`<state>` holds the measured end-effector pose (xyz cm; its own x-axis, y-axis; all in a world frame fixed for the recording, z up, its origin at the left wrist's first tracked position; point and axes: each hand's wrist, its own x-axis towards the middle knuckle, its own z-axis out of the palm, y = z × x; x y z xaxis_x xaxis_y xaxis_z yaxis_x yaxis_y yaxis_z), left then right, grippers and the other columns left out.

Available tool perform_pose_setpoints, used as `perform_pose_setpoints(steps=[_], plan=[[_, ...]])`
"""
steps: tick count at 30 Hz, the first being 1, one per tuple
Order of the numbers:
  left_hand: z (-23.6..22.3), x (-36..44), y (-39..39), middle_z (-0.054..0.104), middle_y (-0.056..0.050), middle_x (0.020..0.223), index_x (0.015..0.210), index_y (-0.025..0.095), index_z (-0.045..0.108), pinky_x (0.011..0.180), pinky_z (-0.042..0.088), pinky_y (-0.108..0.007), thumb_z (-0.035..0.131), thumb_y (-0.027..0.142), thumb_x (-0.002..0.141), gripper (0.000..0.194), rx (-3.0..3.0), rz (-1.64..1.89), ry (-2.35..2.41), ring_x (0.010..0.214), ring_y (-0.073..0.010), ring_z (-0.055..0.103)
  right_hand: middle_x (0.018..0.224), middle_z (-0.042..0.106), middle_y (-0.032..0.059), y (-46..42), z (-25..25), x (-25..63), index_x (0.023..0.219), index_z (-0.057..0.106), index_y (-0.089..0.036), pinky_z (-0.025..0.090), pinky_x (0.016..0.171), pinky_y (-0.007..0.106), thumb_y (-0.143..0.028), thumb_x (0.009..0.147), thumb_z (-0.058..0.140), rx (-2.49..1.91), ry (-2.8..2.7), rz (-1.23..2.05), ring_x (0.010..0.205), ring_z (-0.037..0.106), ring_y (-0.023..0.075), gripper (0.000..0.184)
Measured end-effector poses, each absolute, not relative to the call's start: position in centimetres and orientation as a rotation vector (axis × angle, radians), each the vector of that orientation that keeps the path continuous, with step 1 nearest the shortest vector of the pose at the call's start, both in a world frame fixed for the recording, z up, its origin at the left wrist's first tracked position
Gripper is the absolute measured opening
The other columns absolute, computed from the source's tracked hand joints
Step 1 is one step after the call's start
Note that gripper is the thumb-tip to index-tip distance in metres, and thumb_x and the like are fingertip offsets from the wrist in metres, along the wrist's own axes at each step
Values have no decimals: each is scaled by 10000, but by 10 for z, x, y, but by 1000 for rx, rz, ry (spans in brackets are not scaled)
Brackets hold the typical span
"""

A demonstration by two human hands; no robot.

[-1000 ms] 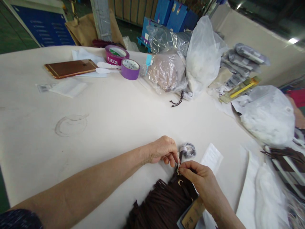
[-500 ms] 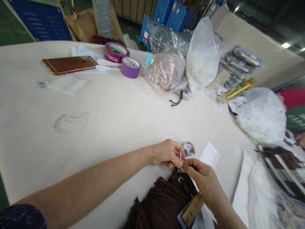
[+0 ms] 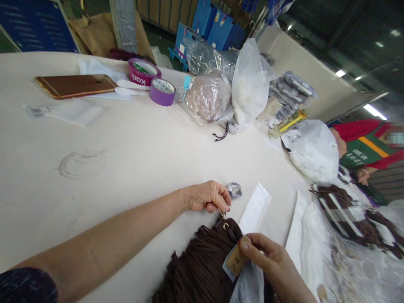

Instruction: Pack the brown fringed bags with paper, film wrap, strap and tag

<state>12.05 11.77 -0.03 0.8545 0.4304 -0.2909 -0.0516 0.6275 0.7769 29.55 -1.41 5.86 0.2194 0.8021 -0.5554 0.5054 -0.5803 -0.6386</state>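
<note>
A dark brown fringed bag [image 3: 195, 265] lies at the table's near edge, its lower part cut off by the frame. My left hand [image 3: 208, 198] is closed in a pinch at the bag's upper end, on a thin pale string [image 3: 222, 213] by a small metal ring. Between the thumb and fingers of my right hand [image 3: 273, 259] is the top of a tan hang tag [image 3: 236, 261], with a grey-blue card behind it. Beyond my left fingertips sits a small clear packet [image 3: 234, 190] with something dark inside. A white paper strip [image 3: 255, 206] lies between the hands and the right side.
Along the back are a phone [image 3: 75, 85], a purple tape roll [image 3: 162, 92], a magenta tape roll [image 3: 144, 72] and plastic-wrapped goods [image 3: 206, 99]. White bags [image 3: 312, 149] and brown-and-white pieces [image 3: 341, 210] crowd the right, where a co-worker [image 3: 362, 151] stands.
My right hand has left the string by my left fingers and moved down to grasp the hang tag. The whole view has shifted, so things appear farther left.
</note>
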Motion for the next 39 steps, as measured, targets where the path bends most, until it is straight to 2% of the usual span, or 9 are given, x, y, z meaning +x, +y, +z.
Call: perform_pose_setpoints(steps=[6,10,12,14,18,24,30,39], plan=[[6,111,118,500,55,482,681,133,553,378,167,-184,610,129,453,234,1170,199,550,369,-43,296,568,612,21,-15,59,286,577,665,-161,395,586,266,-469,523,714,-2094,-989,1133,586,511,154,317],[10,113,117,485,59,478,606,136,581,432,233,-189,516,43,433,207,1434,250,685,456,-76,385,473,518,-29,-9,75,280,525,599,-145,302,451,209,-432,539,731,-2063,-892,1239,447,398,69,316],[10,116,117,487,47,485,536,138,558,453,241,-193,500,41,441,148,1528,289,753,498,-88,404,501,541,-30,-7,78,273,570,591,-142,319,443,195,-391,515,765,-1949,-719,1359,444,427,62,308],[11,118,117,470,43,472,491,142,524,457,233,-195,490,55,461,98,1585,321,799,503,-87,391,558,592,-11,-6,75,262,610,586,-140,390,480,197,-345,460,803,-1799,-535,1431,493,506,81,334],[16,117,116,422,52,418,495,149,490,429,214,-196,475,126,520,37,1614,330,818,446,-81,354,612,631,16,-7,62,234,646,576,-132,449,501,194,-302,412,823,-1647,-394,1441,557,586,112,380],[28,105,106,399,59,414,523,158,428,388,201,-183,443,210,556,63,1551,332,815,380,-63,308,541,604,3,-5,47,204,634,566,-134,398,375,158,-215,421,782,-1578,-324,1363,459,553,93,314],[32,71,88,374,78,418,560,159,433,381,175,-173,493,253,555,112,1446,382,839,376,-44,267,524,577,-26,3,33,195,615,539,-154,433,397,172,-163,460,749,-1556,-260,1136,463,546,88,262],[35,45,49,464,74,568,717,161,444,340,171,-172,556,379,608,268,1275,408,833,321,-13,288,501,566,-39,7,17,188,622,537,-170,436,392,214,-143,496,691,-1538,-252,961,421,536,103,200]])
